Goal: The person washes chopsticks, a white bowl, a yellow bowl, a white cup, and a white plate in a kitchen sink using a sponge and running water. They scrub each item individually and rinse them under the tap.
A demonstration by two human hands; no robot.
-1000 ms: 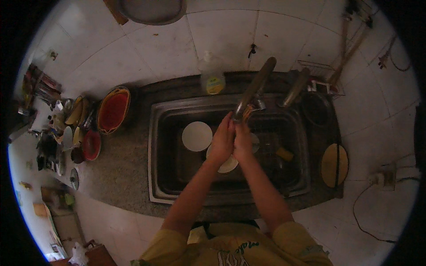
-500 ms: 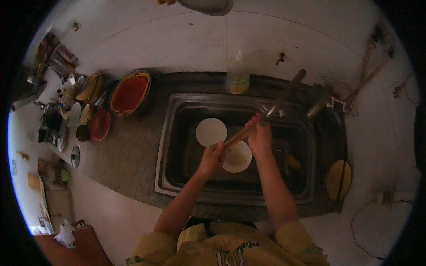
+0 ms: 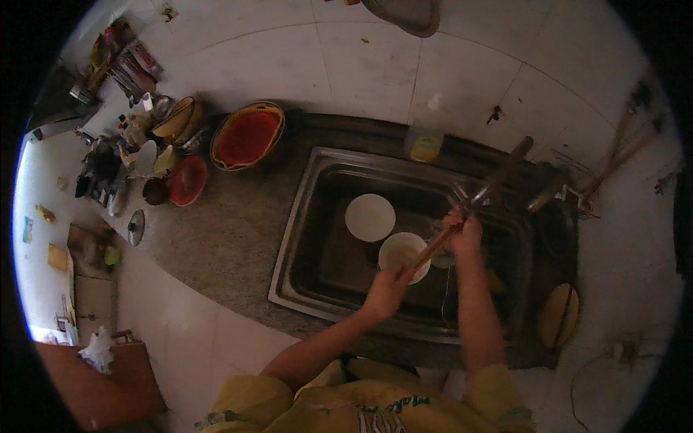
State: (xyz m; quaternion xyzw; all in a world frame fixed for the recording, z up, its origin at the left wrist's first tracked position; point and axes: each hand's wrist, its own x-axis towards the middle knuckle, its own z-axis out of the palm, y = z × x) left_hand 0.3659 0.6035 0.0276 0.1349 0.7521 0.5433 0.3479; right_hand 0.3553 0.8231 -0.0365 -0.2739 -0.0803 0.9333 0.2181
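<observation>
Head view first. What is held over the sink?

— A long wooden stick, maybe chopsticks, is held at both ends. The left hand is closed around the low end, with the fingers curled tight on it. The right hand is closed around the top end, right under the tap.

— Where is the stick kept?

— It is held slanted above the white bowl, inside the sink. Whether it is one stick or a pair cannot be told; it is too small.

— Is water seen running?

— That cannot be told. No stream is seen clearly.

— How much of the washing looks done?

— Not much, it is guessed. A white plate is lying flat in the sink, just beside the bowl, and both are not yet taken out. A soap bottle is stood on the rim behind the sink. Nothing washed is seen set aside to dry near the sink.

— What is left, then?

— The stick is likely to be rinsed yet, and the bowl and the plate are likely to be washed too.

— What else is seen?

— A red basket and a red bowl are set on the stone counter, well apart from the hands.
</observation>
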